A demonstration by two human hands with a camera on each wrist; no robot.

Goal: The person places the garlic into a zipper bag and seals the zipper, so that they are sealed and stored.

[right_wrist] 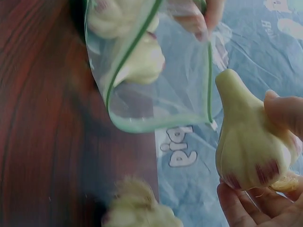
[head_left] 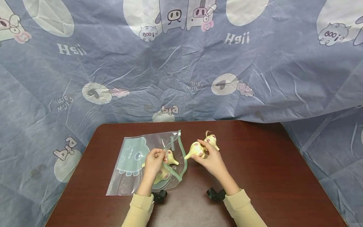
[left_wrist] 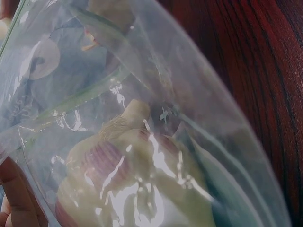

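Observation:
My left hand pinches the green-edged mouth of a clear zip bag with a blue cartoon print. The mouth gapes toward the right, as the green zip strip in the right wrist view shows. Inside lie several garlic bulbs, one garlic bulb close up in the left wrist view. Between thumb and fingertips, my right hand holds another garlic bulb by its round body, its stem pointing left at the bag's mouth. Just behind that hand rests a loose garlic bulb on the table.
The dark red-brown wooden table extends right of both hands. Behind it hangs a blue printed cloth, meeting the table's back edge. A black wrist camera sits at the right wrist, another black wrist camera at the left.

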